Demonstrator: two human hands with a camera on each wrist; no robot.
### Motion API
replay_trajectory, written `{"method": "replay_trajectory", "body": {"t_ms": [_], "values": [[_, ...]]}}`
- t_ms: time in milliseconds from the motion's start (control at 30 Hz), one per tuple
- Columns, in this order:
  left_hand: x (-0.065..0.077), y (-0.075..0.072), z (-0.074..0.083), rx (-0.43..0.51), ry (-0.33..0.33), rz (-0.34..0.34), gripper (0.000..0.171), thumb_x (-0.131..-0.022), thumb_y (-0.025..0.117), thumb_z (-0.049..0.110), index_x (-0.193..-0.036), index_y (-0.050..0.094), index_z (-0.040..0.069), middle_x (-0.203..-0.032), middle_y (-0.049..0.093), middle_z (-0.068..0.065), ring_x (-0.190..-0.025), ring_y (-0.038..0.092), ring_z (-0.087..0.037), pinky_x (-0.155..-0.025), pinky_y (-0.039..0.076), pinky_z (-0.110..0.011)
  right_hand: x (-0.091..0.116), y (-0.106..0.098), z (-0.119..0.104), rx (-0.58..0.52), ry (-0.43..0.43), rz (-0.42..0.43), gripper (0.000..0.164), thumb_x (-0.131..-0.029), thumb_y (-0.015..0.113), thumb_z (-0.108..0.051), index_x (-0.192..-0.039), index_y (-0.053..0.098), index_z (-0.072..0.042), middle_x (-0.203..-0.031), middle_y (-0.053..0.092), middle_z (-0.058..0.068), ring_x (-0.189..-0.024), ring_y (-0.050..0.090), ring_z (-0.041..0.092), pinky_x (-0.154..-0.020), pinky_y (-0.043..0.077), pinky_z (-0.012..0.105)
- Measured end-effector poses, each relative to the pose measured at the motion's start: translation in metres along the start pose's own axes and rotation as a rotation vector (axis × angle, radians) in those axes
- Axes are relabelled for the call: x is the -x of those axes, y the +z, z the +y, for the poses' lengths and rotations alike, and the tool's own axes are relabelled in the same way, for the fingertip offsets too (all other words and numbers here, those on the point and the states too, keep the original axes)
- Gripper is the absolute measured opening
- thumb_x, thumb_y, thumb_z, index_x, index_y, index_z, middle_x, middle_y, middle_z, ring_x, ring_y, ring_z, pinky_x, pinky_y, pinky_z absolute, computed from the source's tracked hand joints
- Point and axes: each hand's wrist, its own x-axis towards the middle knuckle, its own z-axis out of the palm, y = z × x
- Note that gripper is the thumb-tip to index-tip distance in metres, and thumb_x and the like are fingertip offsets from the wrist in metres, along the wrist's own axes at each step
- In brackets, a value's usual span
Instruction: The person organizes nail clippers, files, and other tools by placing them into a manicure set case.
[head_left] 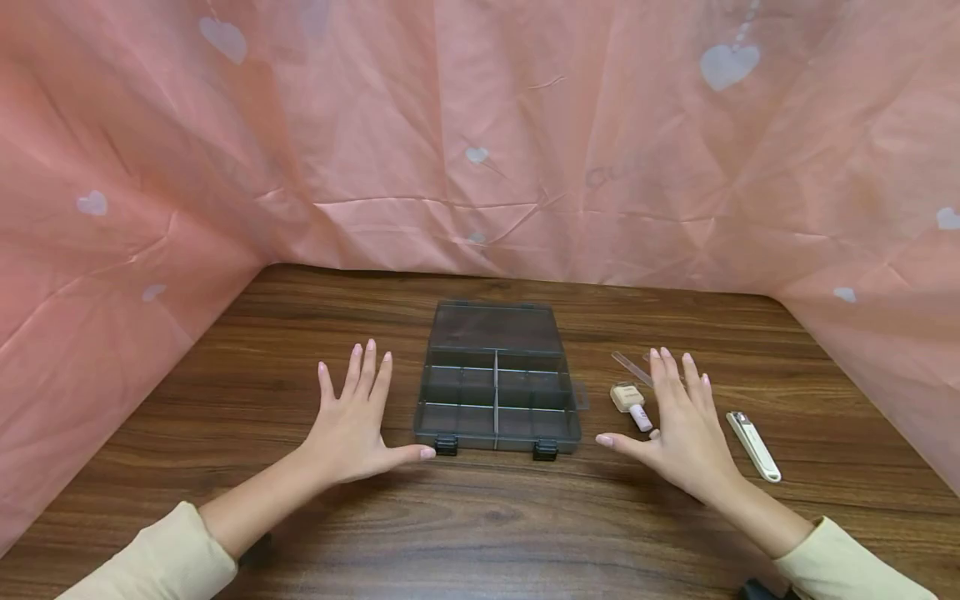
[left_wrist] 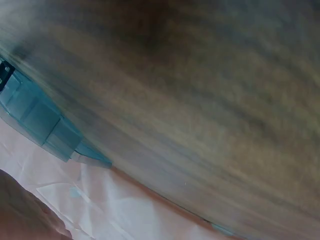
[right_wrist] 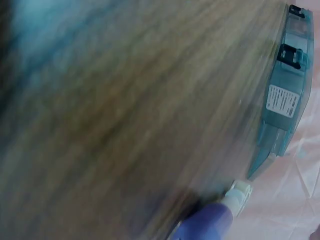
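A dark see-through compartment box [head_left: 496, 392] lies in the middle of the table, its two black latches facing me. To its left, my left hand [head_left: 348, 433] has its fingers spread and holds nothing. The thumb points at the box's near left corner. My right hand [head_left: 686, 437], also spread and holding nothing, is on the other side. Beside its thumb lies a beige nail polish bottle [head_left: 627, 397] with a pale cap. A clear strip [head_left: 632, 367] is partly hidden behind the right fingers. Right of that hand is a white nail clipper [head_left: 753, 446].
The wood-grain table [head_left: 480, 525] ends at a pink curtain [head_left: 480, 108] with pale hearts at the back and both sides. A white label [right_wrist: 282, 101] shows on the box in the right wrist view. A blurred purple cylinder [right_wrist: 205, 222] is low in that view.
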Motion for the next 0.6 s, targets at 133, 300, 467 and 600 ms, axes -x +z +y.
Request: {"method": "replay_trajectory", "body": {"t_ms": [133,300,467,600], "values": [[-0.003,-0.003,0.001,0.045,0.005,-0.016,0.126,-0.065,0.054,0.081,-0.148,0.008,-0.003,-0.156,-0.007,-0.019,-0.144,-0.006,-0.034,-0.107,-0.003,-0.067,-0.003,-0.003,0.002,-0.111,-0.012,0.126,0.115,-0.061,0.083,-0.044,-0.147,0.020,-0.001,-0.142,0.035,0.029,-0.137,0.019,0.048,-0.109,0.014,0.063],[-0.007,-0.002,0.002,0.101,0.026,-0.042,0.127,-0.067,0.056,0.078,-0.148,0.000,-0.002,-0.155,-0.016,-0.016,-0.144,-0.010,-0.031,-0.111,0.000,-0.062,0.000,-0.003,0.003,-0.216,-0.030,0.264,0.098,-0.056,0.088,-0.019,-0.139,0.038,0.003,-0.125,0.051,0.031,-0.117,0.044,0.048,-0.081,0.041,0.064],[-0.012,0.003,0.005,0.150,0.047,-0.056,0.125,-0.068,0.056,0.076,-0.148,-0.001,-0.002,-0.155,-0.016,-0.015,-0.144,-0.010,-0.031,-0.113,0.002,-0.059,0.004,0.001,0.010,-0.214,-0.106,0.374,0.082,-0.052,0.086,-0.006,-0.126,0.052,0.006,-0.106,0.063,0.024,-0.094,0.051,0.007,-0.063,0.044,0.019],[-0.016,0.009,0.008,0.183,0.044,-0.075,0.125,-0.068,0.055,0.077,-0.148,-0.002,-0.001,-0.155,-0.015,-0.015,-0.144,-0.011,-0.030,-0.114,0.001,-0.056,0.008,0.003,0.016,-0.212,-0.090,0.359,0.071,-0.055,0.085,-0.008,-0.119,0.057,0.008,-0.098,0.066,0.021,-0.089,0.051,0.006,-0.069,0.033,0.003]]}}
